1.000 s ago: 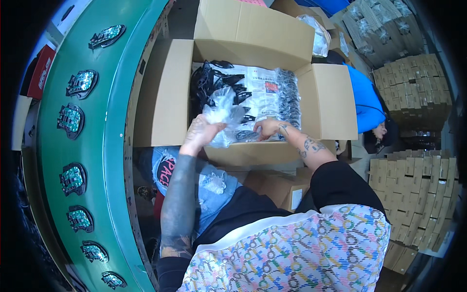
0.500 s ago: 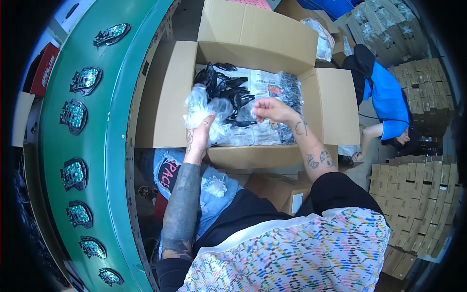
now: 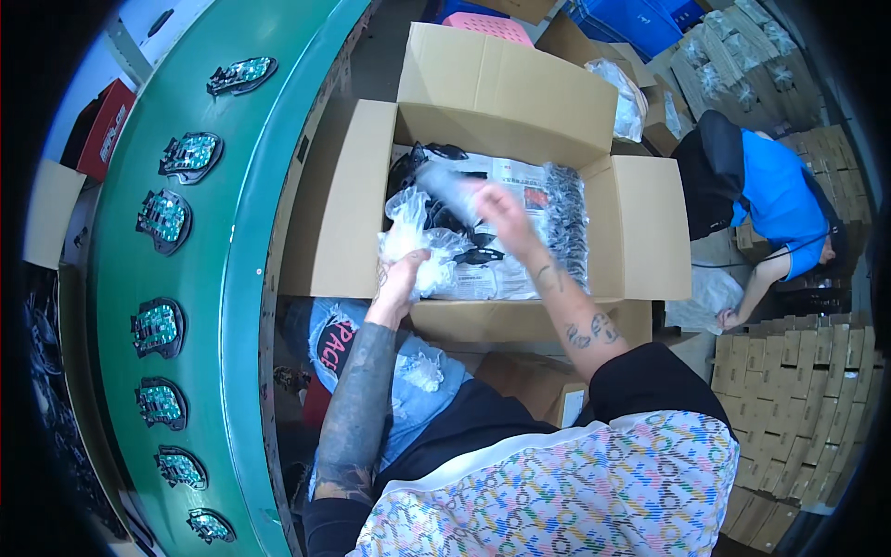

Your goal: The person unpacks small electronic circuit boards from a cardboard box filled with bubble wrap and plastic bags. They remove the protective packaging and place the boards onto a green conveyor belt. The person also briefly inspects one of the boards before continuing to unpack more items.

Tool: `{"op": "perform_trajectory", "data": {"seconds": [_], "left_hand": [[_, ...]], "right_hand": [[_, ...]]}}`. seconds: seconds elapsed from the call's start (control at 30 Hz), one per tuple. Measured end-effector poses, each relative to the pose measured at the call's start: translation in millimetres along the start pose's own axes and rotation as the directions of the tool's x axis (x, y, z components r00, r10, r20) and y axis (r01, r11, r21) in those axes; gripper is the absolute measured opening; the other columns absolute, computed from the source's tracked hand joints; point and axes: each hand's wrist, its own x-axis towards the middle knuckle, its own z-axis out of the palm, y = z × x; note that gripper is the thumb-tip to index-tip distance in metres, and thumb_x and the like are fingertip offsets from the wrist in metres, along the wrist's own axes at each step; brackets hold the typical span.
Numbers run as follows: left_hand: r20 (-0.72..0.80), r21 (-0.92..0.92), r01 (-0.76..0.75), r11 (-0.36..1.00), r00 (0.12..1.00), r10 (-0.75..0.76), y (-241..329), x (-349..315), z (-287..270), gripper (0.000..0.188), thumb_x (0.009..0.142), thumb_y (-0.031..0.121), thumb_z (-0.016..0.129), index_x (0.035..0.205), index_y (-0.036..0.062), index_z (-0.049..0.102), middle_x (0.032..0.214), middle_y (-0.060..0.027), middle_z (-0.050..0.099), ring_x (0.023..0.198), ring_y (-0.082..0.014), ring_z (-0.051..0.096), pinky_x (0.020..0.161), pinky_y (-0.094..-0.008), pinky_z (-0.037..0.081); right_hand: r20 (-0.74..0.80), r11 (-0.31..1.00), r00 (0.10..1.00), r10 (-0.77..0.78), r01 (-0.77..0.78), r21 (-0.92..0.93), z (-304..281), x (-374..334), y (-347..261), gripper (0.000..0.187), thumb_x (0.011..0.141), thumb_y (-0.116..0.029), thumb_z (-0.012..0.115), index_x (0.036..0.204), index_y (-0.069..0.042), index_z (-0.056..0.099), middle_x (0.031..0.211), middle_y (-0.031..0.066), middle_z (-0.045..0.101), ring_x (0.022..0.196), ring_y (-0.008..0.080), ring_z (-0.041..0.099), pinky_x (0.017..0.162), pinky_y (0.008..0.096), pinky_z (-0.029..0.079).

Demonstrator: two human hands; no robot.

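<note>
My left hand [image 3: 401, 282] is closed around a bunch of crumpled clear plastic bags [image 3: 413, 243] at the near left part of an open cardboard box [image 3: 501, 320]. Over the middle of the box, my right hand [image 3: 506, 215] is smeared by motion. A blurred, greyish translucent thing [image 3: 447, 188] reaches leftward from its fingers; its kind cannot be made out. Beneath the hands, glossy black plastic parts [image 3: 478, 255] lie loose on a newspaper sheet [image 3: 508, 176]. Along the box's right wall stands a row of dark parts in clear wrap [image 3: 564, 227].
To the left runs a green conveyor belt [image 3: 237, 343] carrying several black shells with green circuit boards [image 3: 158, 327]. A person in a blue shirt [image 3: 784, 190] bends down at the right. Stacked cartons [image 3: 789, 399] stand at the lower right, and a pink basket [image 3: 487, 28] behind the box.
My right hand has swung up and leftward over the box, the blurred thing at its fingers. The bags remain in my left hand. The whole view has shifted slightly.
</note>
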Motion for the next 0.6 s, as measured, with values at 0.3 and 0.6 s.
{"op": "perform_trajectory", "data": {"seconds": [0.3, 0.6], "left_hand": [[-0.028, -0.088, -0.176, 0.981, 0.984, 0.174, 12, -10, 15, 0.033, 0.093, 0.034, 0.058, 0.109, 0.0053, 0.058, 0.093, -0.0052, 0.065, 0.079, -0.0140, 0.064, 0.064, -0.0300, 0.054], [-0.096, -0.283, -0.020, 0.959, 0.995, -0.008, 22, -13, 14, 0.069, 0.090, 0.067, 0.033, 0.089, 0.0047, 0.062, 0.072, -0.0049, 0.063, 0.057, -0.0160, 0.061, 0.051, -0.0292, 0.052]], "right_hand": [[-0.161, 0.789, 0.890, -0.427, 0.280, -0.547, 67, -44, -17, 0.034, 0.078, -0.018, 0.068, 0.106, -0.006, 0.053, 0.112, 0.0190, 0.053, 0.104, 0.0339, 0.053, 0.086, 0.0411, 0.045], [-0.368, 0.546, 0.877, -0.310, -0.154, -0.824, -109, 18, 97, 0.042, 0.085, -0.027, 0.061, 0.117, -0.001, 0.053, 0.120, 0.0242, 0.051, 0.111, 0.0406, 0.049, 0.095, 0.0456, 0.041]]}}
